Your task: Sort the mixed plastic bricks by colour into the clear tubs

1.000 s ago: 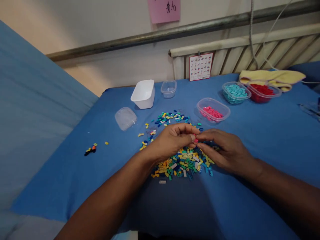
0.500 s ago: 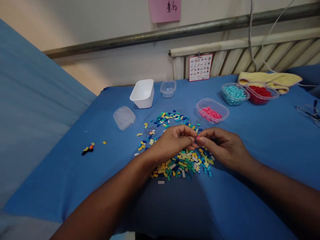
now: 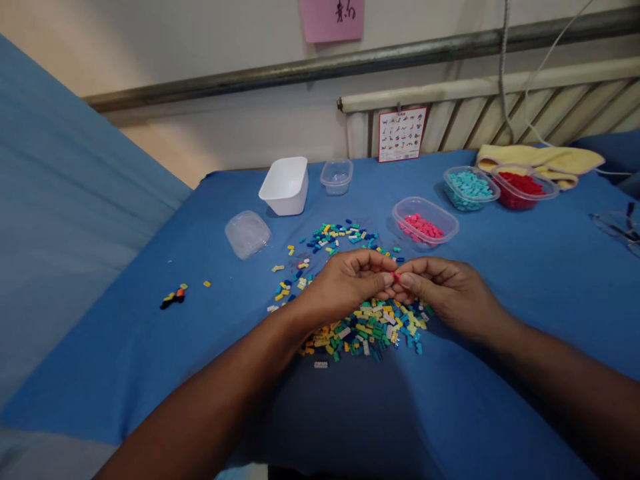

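While your two hands met over the table point(image 3: 480, 400) in the head view, a small pink piece point(image 3: 397, 277) sat between their fingertips, above the pile of small bricks point(image 3: 373, 327). The fingers of your left hand point(image 3: 350, 279) pinched it from one side, and those of your right hand point(image 3: 450, 290) pinched it from the other, thumbs facing each other. Your hands and left forearm hid part of the pile, whose yellow, green, blue and white bricks spread out beyond them. One pale brick point(image 3: 321, 365) lay just off its near edge.

Past the pile, towards the right, stood a clear tub of pink pieces point(image 3: 449, 219), then a tub of teal pieces point(image 3: 453, 193) beside a tub of red pieces point(image 3: 517, 201), with a yellow cloth point(image 3: 545, 157) behind them. Glasses point(image 3: 620, 227) lay at the far right. Towards the left you had a white bin point(image 3: 285, 188), an empty clear tub point(image 3: 337, 179), a clear plastic lid point(image 3: 247, 235) and a black, orange and yellow cluster point(image 3: 173, 297).

Blue fabric covered the table, and a light blue curtain point(image 3: 60, 213) hung at your left. Against the wall point(image 3: 200, 40) ran a metal pipe point(image 3: 250, 80), above a radiator point(image 3: 450, 120) with a printed card point(image 3: 401, 135) clipped on; pink paper point(image 3: 333, 20) hung higher up.
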{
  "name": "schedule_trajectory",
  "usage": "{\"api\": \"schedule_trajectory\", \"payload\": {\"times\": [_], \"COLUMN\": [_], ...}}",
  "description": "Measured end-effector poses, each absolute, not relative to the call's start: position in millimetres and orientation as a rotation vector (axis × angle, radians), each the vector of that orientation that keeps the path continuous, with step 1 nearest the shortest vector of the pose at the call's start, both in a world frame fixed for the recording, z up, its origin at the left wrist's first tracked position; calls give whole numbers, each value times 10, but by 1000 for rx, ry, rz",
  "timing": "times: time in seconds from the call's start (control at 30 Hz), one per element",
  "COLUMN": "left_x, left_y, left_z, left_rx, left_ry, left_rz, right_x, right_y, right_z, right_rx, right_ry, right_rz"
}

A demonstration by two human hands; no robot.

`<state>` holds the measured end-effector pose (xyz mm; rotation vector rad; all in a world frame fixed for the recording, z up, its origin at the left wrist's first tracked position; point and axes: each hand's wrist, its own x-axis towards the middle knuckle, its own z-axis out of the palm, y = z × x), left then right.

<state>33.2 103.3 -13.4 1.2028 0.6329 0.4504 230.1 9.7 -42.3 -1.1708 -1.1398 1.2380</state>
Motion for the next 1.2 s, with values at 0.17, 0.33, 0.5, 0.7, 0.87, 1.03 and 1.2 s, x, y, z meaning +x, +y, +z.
{"api": "schedule_trajectory", "payload": {"times": [0.17, 0.33, 0.5, 0.7, 0.87, 1.03, 1.2], "left_x": [340, 330, 310, 300, 271, 391, 853], "left_y": [1028, 997, 984, 1002, 1070, 1253, 1611], "left_z": [-117, -134, -122, -147, -59, 126, 187], "left_rx": [1189, 1122, 1120, 1069, 1069, 1260, 1701], "left_ry": [667, 698, 671, 666, 771, 833, 763], "left_rz": [398, 396, 366, 383, 441, 560, 664], "right_x": [2285, 2280, 2282, 2308, 2346, 2317, 2318], "right_y": [108, 84, 66, 35, 14, 47, 75], "right_z": [-459, -515, -523, -478, -468, -481, -508], "right_rx": [-1188, -1187, -1180, -1173, -1268, -1287, -1298], "right_ry": [-1088, -1093, -1165, -1113, -1154, -1458, -1547], "right_rz": [1234, 1173, 1109, 1063, 820, 738, 732]}}
